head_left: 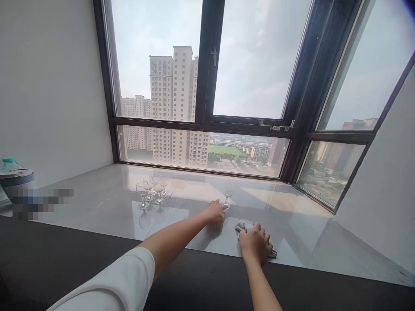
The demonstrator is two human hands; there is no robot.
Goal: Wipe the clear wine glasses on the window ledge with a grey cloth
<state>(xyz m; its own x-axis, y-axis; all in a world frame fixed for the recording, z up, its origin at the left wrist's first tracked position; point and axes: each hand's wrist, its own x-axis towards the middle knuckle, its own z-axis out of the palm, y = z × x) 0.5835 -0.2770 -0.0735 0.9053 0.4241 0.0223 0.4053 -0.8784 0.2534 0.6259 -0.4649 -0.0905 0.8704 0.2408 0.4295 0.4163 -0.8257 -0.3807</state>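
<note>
My left hand [216,212] is low over the glossy sill, fingers apart, with its fingertips at the foot of a lone clear wine glass [228,197]. That glass stands upright on the sill; whether the fingertips press on its foot is hard to make out. Closer to the front edge, my right hand [256,244] is closed over a crumpled grey cloth [244,225], which rests on the sill and sticks out on both sides of the hand. Farther left, several similar stemmed glasses [142,195] stand upright in a tight group.
A pale, shiny windowsill [106,203] reaches back to a dark-framed window [210,125]. At the far left stands a container with a green cap [9,160], beside a blurred patch. The sill's front edge drops to a dark face [201,276]. White walls border both sides.
</note>
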